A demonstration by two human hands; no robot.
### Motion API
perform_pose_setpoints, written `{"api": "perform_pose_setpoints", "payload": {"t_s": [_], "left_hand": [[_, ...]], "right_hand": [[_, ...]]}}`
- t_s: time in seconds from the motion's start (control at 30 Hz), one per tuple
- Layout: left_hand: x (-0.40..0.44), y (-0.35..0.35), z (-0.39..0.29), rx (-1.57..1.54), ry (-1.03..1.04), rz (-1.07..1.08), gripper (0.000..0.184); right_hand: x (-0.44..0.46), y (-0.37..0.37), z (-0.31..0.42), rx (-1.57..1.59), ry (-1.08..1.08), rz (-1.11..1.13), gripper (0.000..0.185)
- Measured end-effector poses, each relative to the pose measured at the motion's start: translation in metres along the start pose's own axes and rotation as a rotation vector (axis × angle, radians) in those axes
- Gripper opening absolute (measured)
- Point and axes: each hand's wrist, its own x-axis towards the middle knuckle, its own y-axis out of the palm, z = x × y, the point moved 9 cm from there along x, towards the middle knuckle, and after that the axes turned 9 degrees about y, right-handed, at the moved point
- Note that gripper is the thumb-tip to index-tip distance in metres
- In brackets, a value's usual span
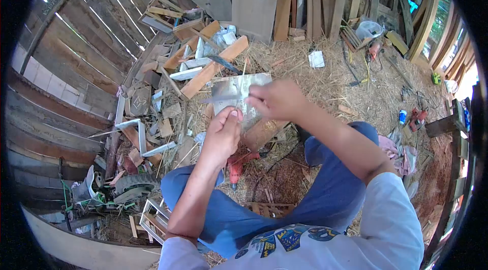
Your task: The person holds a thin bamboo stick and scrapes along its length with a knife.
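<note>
My left hand (223,135) is closed in a pinch on the lower end of a thin wooden stick (244,69), which points up and away from me. My right hand (277,100) is closed on a knife (221,99); its blade, blurred, reaches left across the stick. The fingers hide the knife's handle. Beneath both hands lies a shiny metal sheet (259,80), with a wooden block (264,134) at its near edge. Just beyond the sheet is a dark flat blade (224,64) beside a plank (216,67).
A red power tool (235,168) lies between my legs. White-painted frame pieces (142,138) and wood offcuts fill the left side. Boards (256,1) lean at the back. Straw and shavings cover the floor; another red tool (418,118) and a blue can (402,116) are at right.
</note>
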Motion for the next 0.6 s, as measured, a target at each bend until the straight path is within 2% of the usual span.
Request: {"api": "perform_pose_setpoints", "payload": {"t_s": [0.07,0.17,0.3,0.4,0.47,0.53,0.6], "left_hand": [[-0.004,0.0,0.0,-0.007,-0.013,-0.003,0.018],[0.0,-0.007,0.004,-0.028,-0.02,-0.009,0.018],[-0.004,-0.007,0.001,-0.023,-0.053,-0.002,0.018],[-0.009,-0.003,0.006,-0.033,-0.042,0.019,0.018],[-0.008,-0.005,0.009,-0.025,-0.083,0.0,0.018],[-0.007,-0.006,0.005,-0.031,-0.058,0.017,0.019],[-0.009,-0.008,0.01,-0.051,-0.064,0.021,0.019]], "right_hand": [[0.001,-0.002,0.002,-0.087,-0.061,-0.024,0.036],[0.016,-0.006,-0.029,0.013,0.032,-0.075,0.036],[0.001,0.002,-0.001,-0.078,-0.028,-0.028,0.036],[0.021,-0.011,-0.035,-0.023,0.024,-0.128,0.035],[0.013,-0.004,-0.032,-0.028,0.07,-0.14,0.035],[0.002,0.003,-0.007,-0.047,-0.02,0.0,0.036],[0.008,0.014,-0.034,-0.062,0.061,0.054,0.039]]}}
